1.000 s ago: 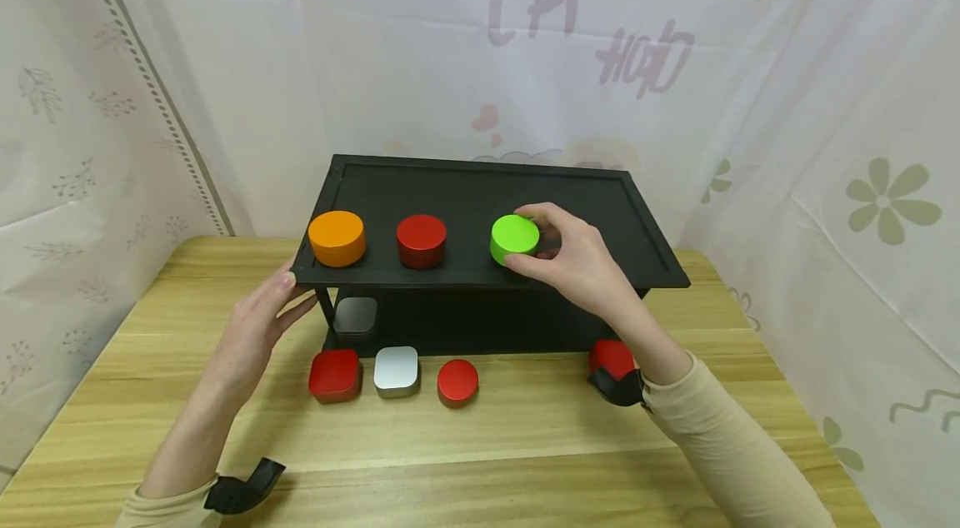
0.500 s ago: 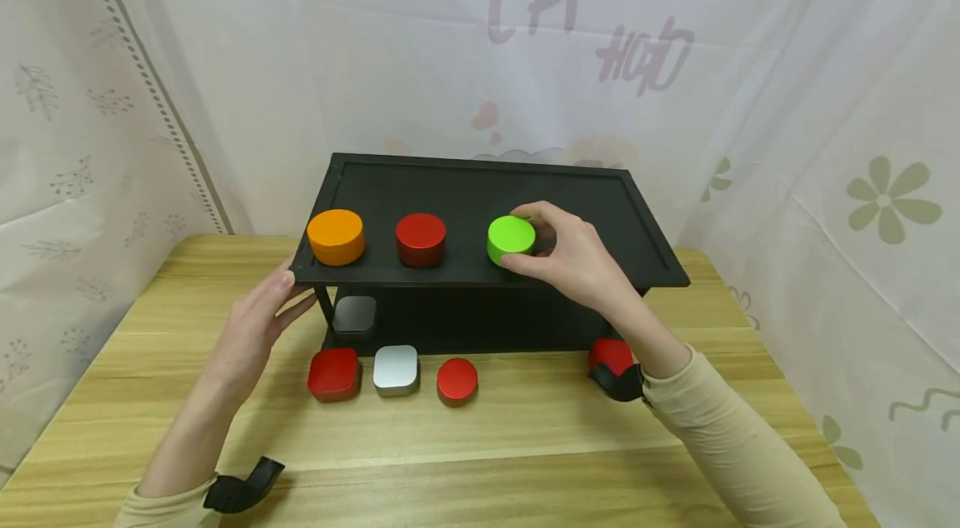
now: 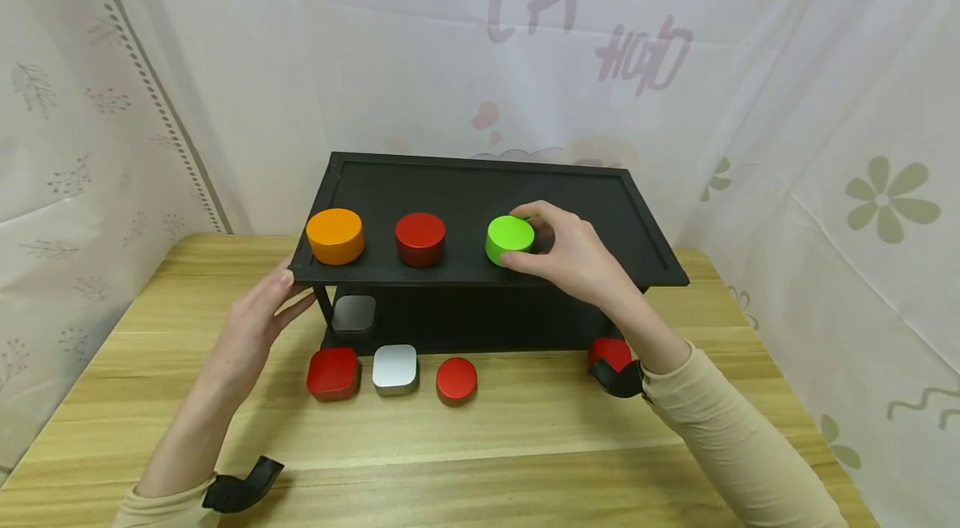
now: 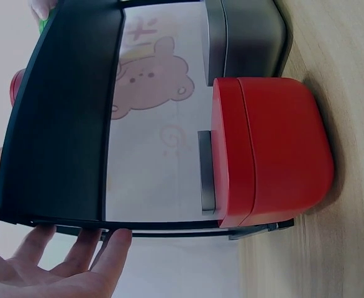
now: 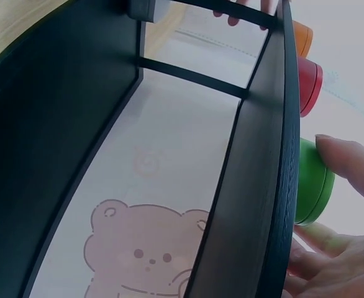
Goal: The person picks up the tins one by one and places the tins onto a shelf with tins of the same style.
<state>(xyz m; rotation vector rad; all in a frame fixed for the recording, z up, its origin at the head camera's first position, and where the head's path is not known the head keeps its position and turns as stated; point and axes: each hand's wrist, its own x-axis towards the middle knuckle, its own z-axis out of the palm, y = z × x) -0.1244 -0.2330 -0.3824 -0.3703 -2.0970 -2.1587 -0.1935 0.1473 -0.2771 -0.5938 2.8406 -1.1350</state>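
My right hand (image 3: 564, 255) grips a bright green round tin (image 3: 510, 238) between thumb and fingers, at the front of the black two-tier shelf's (image 3: 480, 191) top board. In the right wrist view the green tin (image 5: 311, 183) stands right at the board, with fingers around its outer side. My left hand (image 3: 258, 320) holds the shelf's left end, its thumb at the top board's front corner and the fingers spread below. The left wrist view shows those fingertips against the end frame. To the green tin's left, a red round tin (image 3: 420, 240) and an orange round tin (image 3: 335, 236) sit in a row.
On the wooden table before the shelf are a red square tin (image 3: 333, 374), a silver square tin (image 3: 394, 370) and a smaller red round tin (image 3: 456, 381). Another red tin (image 3: 609, 353) is partly hidden by a black wrist strap. A dark grey square tin (image 3: 354, 316) stands on the lower tier.
The green tin in my right hand has shifted slightly left along the top board, then stayed nearly still. My left hand keeps its place on the shelf.
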